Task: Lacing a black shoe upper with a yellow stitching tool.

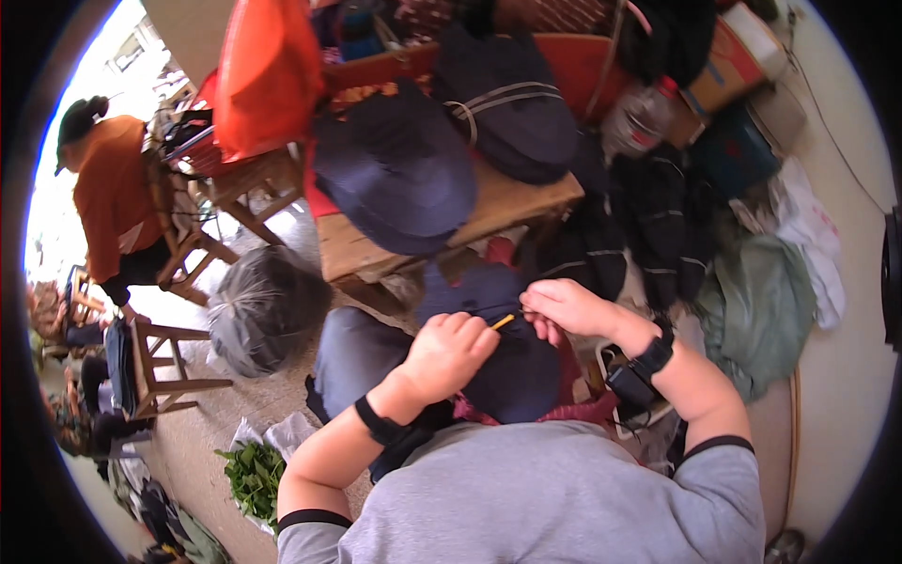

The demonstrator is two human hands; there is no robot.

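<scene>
You are sitting in what looks like a small, crowded hat-sewing workshop, open to daylight on one side. A rough wooden workbench [507,202] in front of you carries stacked dark navy cloth hats [395,169], and more dark fabric pieces [648,216] are heaped beside a cardboard box [733,56]. To your left, plain wooden stools [155,362] stand on the bare concrete floor [202,432] near a tied grey plastic sack [263,305], where a person in an orange top [113,193] sits.
</scene>
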